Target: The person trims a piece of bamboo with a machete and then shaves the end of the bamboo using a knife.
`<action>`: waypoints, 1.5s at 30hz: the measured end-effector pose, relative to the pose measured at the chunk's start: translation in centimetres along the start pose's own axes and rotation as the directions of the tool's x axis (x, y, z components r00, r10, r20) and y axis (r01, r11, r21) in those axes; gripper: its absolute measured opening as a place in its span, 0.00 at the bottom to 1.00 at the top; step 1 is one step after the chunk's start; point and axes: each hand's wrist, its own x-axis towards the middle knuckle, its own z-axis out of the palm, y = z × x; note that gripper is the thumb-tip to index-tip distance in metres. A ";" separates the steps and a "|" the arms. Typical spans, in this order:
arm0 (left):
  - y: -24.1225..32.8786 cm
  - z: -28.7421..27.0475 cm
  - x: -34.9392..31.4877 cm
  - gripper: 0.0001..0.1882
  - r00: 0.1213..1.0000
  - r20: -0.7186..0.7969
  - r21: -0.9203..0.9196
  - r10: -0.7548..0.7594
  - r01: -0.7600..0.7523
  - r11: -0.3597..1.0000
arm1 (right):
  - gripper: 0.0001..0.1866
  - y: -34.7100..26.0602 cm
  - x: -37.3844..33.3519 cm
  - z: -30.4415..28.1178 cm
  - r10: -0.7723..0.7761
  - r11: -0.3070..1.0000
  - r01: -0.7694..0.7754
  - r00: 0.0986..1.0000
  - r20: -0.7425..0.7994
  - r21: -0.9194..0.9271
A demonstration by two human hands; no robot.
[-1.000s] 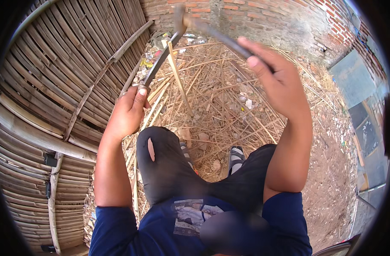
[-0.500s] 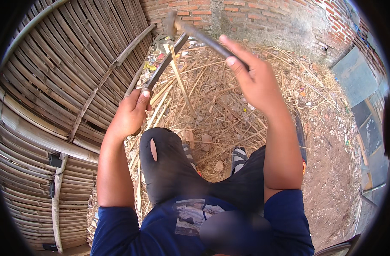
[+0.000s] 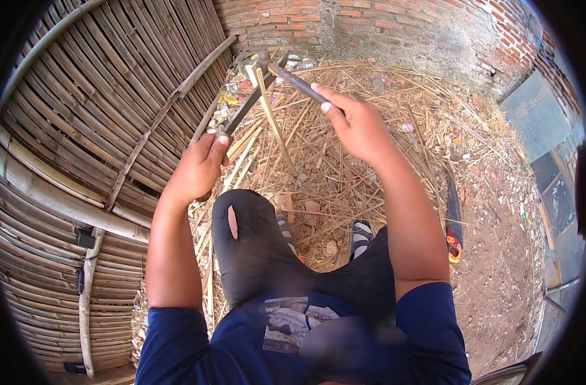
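My left hand (image 3: 203, 165) is closed round the handle of a machete (image 3: 245, 109), whose dark blade points away and to the right. A pale bamboo strip (image 3: 277, 128) stands tilted, its split upper end at the blade and its lower end among the scraps. My right hand (image 3: 359, 127) grips a hammer (image 3: 299, 82) by its dark handle. The hammer's head is down at the blade's far part, beside the bamboo's top; whether they touch, I cannot tell. My knees are bent beneath my arms.
Bamboo slivers (image 3: 344, 160) and rubble cover the ground. A slatted bamboo wall (image 3: 107, 115) rises on the left, a brick wall (image 3: 395, 29) ahead. At right lie a saw (image 3: 454, 224) with an orange-and-black handle and grey sheets (image 3: 536, 115).
My right hand has swung the hammer down and left, bringing its head from above the blade to the blade's far part. The left hand and machete have barely moved.
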 end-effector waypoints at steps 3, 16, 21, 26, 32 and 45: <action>0.5 0.0 -0.4 0.23 1.000 0.010 -0.004 -0.015 0.015 1.000 | 0.20 -0.6 -0.1 -1.2 0.004 0.994 0.005 0.997 -0.082 0.109; 0.1 0.5 0.8 0.22 0.999 0.040 0.002 0.002 -0.003 1.000 | 0.20 2.1 0.4 1.7 -0.116 0.993 0.118 0.990 -0.080 0.015; -0.2 0.9 0.6 0.21 0.999 0.043 -0.052 -0.009 0.011 0.999 | 0.20 0.0 0.0 0.7 0.040 0.999 -0.040 0.999 0.037 -0.002; -1.4 2.2 -1.1 0.31 0.944 -0.122 0.212 0.308 -0.278 0.937 | 0.21 0.4 -0.3 0.4 -0.007 0.999 0.007 1.000 0.003 -0.040; -1.0 2.4 -1.2 0.25 0.978 -0.136 0.186 0.156 -0.129 0.974 | 0.20 1.3 -0.1 -0.3 -0.004 0.997 0.007 0.999 -0.040 0.083; -1.2 2.4 0.2 0.23 0.968 -0.204 0.210 0.148 -0.104 0.972 | 0.20 3.6 0.3 1.5 -0.172 0.957 0.224 0.950 -0.263 0.185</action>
